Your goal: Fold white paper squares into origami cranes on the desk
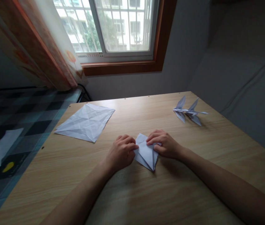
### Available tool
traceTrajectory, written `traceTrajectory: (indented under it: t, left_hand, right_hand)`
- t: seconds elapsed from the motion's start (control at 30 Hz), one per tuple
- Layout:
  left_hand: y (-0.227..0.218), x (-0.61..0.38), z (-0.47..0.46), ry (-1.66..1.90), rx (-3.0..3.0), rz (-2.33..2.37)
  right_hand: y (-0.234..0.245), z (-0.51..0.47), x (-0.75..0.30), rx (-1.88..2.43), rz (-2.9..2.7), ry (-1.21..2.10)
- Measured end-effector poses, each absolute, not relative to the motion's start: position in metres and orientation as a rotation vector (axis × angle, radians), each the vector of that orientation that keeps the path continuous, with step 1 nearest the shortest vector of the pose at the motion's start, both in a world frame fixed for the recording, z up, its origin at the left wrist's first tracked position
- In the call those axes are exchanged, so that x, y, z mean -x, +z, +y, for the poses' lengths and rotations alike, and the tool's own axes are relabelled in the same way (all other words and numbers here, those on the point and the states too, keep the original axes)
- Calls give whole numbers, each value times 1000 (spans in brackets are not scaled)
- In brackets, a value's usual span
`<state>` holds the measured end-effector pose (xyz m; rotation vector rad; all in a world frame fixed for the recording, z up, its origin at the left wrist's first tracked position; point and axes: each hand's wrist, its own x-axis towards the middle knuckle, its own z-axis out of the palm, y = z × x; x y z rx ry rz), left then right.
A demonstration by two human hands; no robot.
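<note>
A small piece of folded white paper (pixel 145 152) lies on the wooden table between my two hands, one pointed corner toward me. My left hand (pixel 122 151) is closed at its left corner, thumb and forefinger pinching the edge. On the opposite side, my right hand (pixel 164 144) grips the right corner, with the thumb at the edge and the fingers bent over the top face. Layered flaps and a crease running down to the near point show on the paper. My fingers cover both side corners.
A creased, unfolded white sheet (pixel 87 122) lies at the table's back left. At the back right stands a folded paper figure (pixel 188 111) with pointed wings. Beyond the left table edge, white papers (pixel 0 150) rest on a checkered cloth (pixel 41 107). A barred window (pixel 123 28) is behind.
</note>
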<state>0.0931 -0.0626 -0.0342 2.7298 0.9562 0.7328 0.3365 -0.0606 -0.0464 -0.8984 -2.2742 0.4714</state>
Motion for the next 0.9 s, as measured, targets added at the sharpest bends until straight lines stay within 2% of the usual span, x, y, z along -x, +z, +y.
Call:
traceTrajectory:
  t: [0.23, 0.5, 0.63, 0.73, 0.9]
  left_hand:
    - [-27, -104, -78, 571, -2980, 1017]
    - [-21, -112, -90, 434, -3079, 1052]
    - [-22, -110, -88, 426, -3079, 1030]
    - [-23, -110, -87, 399, -3070, 1050]
    - [-23, -109, -86, 322, -3004, 1117]
  right_hand:
    - [-32, -73, -335, 916, -2635, 153]
    - [-31, -90, -326, 1210, -2792, 92]
    - [-37, -87, -328, 1259, -2724, 262]
    - [-39, -80, -331, 1236, -2602, 525]
    - [-36, -71, -333, 1239, -1915, 1108]
